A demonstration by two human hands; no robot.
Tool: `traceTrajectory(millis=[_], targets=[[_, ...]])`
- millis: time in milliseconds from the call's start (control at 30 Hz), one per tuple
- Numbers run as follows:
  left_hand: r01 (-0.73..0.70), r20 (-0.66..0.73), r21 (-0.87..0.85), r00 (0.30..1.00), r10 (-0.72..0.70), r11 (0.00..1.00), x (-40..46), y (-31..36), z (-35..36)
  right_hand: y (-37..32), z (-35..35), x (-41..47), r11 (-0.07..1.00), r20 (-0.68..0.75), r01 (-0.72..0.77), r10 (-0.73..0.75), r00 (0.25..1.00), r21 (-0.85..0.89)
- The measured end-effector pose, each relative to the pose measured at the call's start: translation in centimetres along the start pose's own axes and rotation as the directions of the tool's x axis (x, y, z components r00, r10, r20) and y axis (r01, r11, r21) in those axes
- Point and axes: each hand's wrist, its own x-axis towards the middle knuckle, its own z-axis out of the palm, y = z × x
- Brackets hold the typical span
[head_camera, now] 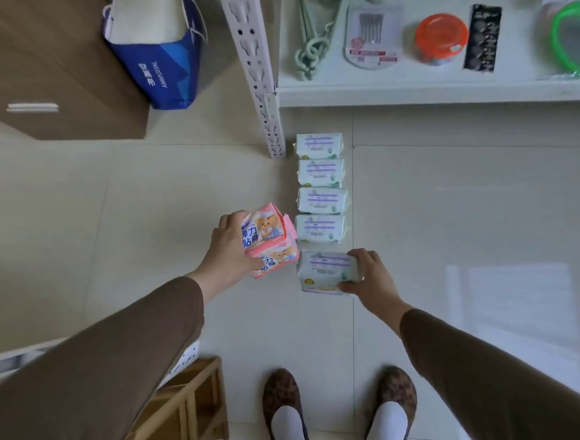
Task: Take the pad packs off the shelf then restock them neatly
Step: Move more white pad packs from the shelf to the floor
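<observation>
The floor (144, 213) is pale, shiny tile, and a white shelf (427, 86) stands at the top with small goods on it. Four green pad packs (320, 186) lie in a straight row on the floor, just below the shelf. The right hand (371, 279) curls round a fifth green pack (326, 272) at the near end of the row. The left hand (229, 251) grips two pink pad packs (269, 242), just beside the row. I think the packs are still being laid out on the floor. Next, the pink ones need a tidy spot next to the green row.
</observation>
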Motion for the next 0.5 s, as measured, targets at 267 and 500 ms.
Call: traceTrajectory(millis=[267, 500], targets=[[-0.050, -0.032, -0.035, 0.998, 0.048, 0.998, 3.3, -5.6, 4.2, 4.1, 6.7, 5.3, 0.995, -0.094, 0.047, -0.056, 0.994, -0.093], [-0.023, -0.031, -0.130, 0.999, 0.019, 0.991, 4.6, -7.8, 5.9, 6.1, 9.2, 8.0, 0.988, -0.113, 0.033, -0.051, 0.992, -0.151]])
